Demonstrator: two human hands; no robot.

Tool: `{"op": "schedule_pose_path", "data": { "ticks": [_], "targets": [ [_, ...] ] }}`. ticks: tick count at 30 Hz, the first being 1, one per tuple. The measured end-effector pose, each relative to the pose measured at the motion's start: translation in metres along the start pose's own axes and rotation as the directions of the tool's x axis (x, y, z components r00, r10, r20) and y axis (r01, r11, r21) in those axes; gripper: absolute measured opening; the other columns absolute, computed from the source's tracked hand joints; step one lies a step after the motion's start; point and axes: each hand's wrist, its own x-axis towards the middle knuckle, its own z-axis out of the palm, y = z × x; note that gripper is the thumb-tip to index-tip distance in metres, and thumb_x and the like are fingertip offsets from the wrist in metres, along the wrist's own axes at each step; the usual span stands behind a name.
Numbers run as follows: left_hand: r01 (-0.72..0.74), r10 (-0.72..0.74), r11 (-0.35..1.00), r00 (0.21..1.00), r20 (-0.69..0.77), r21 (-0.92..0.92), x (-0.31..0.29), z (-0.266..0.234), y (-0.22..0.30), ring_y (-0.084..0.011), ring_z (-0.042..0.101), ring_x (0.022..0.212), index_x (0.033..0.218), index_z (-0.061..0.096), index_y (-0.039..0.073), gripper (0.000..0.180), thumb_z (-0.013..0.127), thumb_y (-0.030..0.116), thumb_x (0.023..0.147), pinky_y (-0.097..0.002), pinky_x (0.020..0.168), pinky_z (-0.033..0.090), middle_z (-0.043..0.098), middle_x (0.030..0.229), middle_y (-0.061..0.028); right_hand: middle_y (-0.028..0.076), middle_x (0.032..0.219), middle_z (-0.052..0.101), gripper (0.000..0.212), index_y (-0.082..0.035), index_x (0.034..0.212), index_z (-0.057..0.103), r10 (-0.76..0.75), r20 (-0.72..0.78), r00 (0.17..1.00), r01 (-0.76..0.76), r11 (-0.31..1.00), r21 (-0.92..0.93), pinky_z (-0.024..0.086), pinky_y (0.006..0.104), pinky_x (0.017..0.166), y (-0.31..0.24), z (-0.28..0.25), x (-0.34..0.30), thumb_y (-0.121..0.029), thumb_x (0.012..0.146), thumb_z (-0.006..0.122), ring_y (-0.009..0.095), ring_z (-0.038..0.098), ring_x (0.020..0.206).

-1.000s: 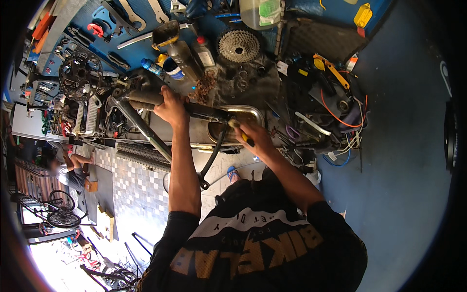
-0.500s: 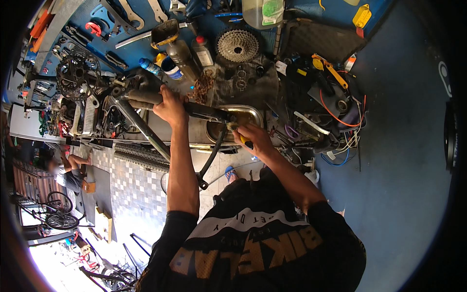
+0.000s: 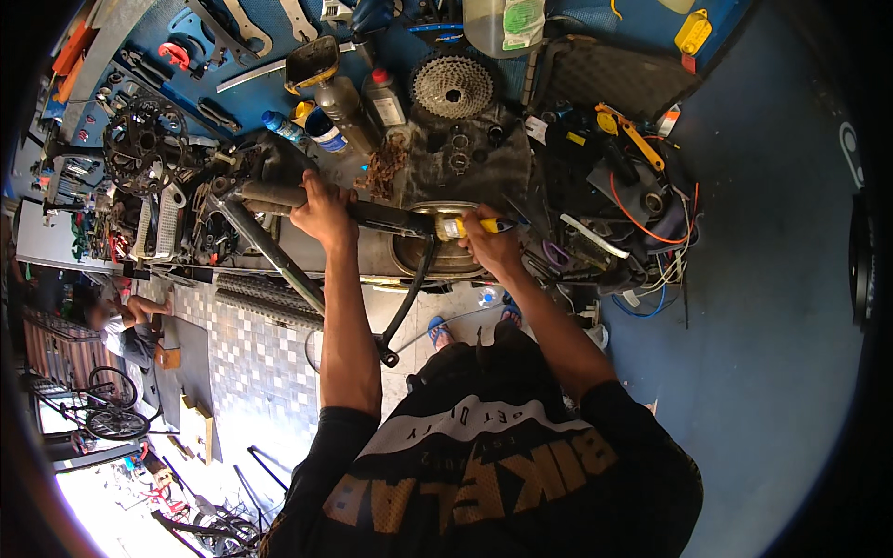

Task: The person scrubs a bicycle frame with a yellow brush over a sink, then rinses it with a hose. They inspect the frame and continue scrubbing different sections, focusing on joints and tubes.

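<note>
Cluttered workbench above chequered floor, fingers of left hand tight round bike frame, of right hand round brush

Bench w/ metal tray, brown clump, red-cap btl.

Bottles — barrier beyond left hand

Concealed, cropped and indistinct details at the bench.
The left hand covers a stretch of the bicycle frame; the right hand conceals part of the brush, whose bristle tips cannot be made out. Frame and right hand mask portions of the metal tray. The upper edge crops a translucent container; a distant seated person is blurred; small parts at far left are too small to identify.
</note>
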Motion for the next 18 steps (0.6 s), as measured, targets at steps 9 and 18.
{"op": "schedule_pose_path", "data": {
  "ticks": [9,18],
  "targets": [
    [-0.058,0.058,0.997,0.998,0.007,0.056,0.001,0.006,0.001,-0.0127,0.041,0.042,0.088,0.057,0.004,0.021,0.063,0.018,0.102,-0.0335,0.042,0.04,0.042,0.053,0.0004,0.0,0.066,0.059,0.027,-0.008,0.077,0.056,-0.23,-0.055,0.972,0.222,0.967,-0.125,0.04,0.0261,0.05,0.01,0.003,0.009,-0.021,0.097,0.067,0.006,0.049,0.055],
    [-0.07,0.069,0.996,0.997,0.015,0.05,0.002,0.009,0.002,-0.0125,0.041,0.041,0.087,0.056,0.004,0.021,0.061,0.016,0.103,-0.0328,0.041,0.041,0.043,0.054,-0.0003,0.0,0.077,0.064,0.015,-0.002,0.089,0.067,-0.497,0.142,0.856,0.511,0.77,-0.383,0.047,0.0259,0.068,0.01,-0.022,-0.009,-0.014,0.094,0.076,0.007,0.058,0.073]
  ]
}}
